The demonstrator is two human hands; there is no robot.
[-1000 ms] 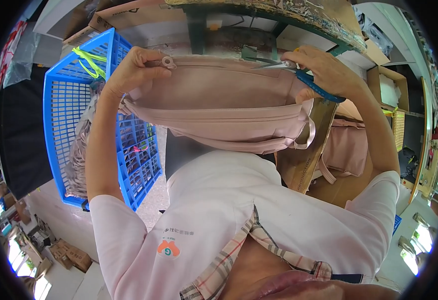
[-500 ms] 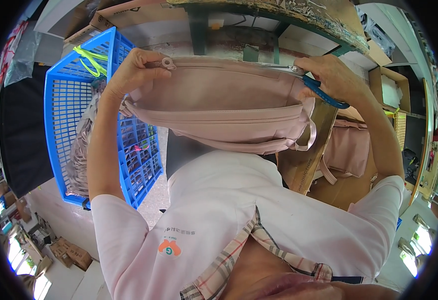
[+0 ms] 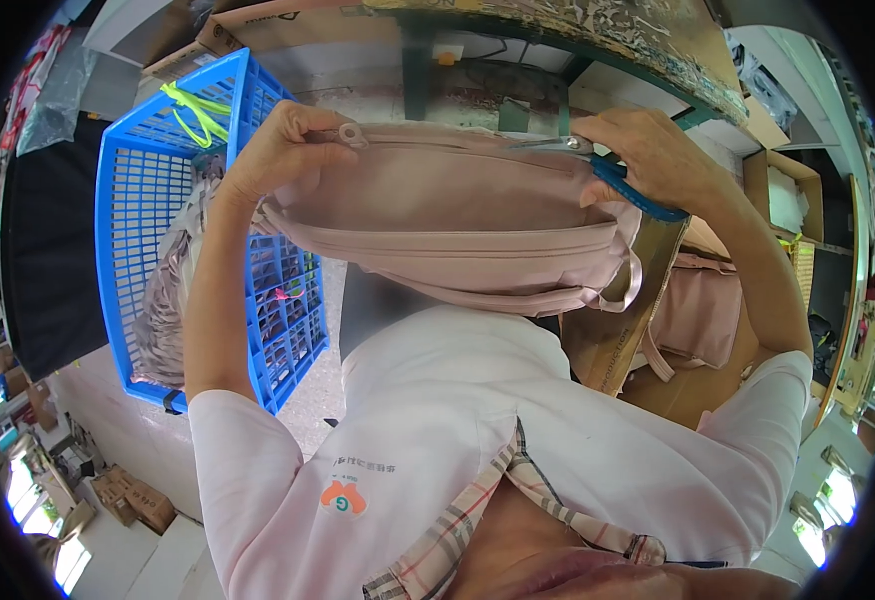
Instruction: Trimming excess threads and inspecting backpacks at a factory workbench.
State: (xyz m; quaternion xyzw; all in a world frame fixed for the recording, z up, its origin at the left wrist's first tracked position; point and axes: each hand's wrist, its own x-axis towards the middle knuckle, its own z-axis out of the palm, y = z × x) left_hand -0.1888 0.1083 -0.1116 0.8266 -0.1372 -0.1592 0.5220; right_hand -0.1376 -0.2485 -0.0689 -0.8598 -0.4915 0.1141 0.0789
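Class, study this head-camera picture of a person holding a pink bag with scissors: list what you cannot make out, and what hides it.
- Scissors: handles mostly covered by the right hand; the blade tips blur against the pink bag.
- Inside of the bag: hidden by its own fabric.
- Blue basket: contents partly behind the left hand and forearm.
- Second pink bag: partly behind the right arm.

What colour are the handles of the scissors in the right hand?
Blue, on the scissors that the right hand holds against the pink bag; head view.
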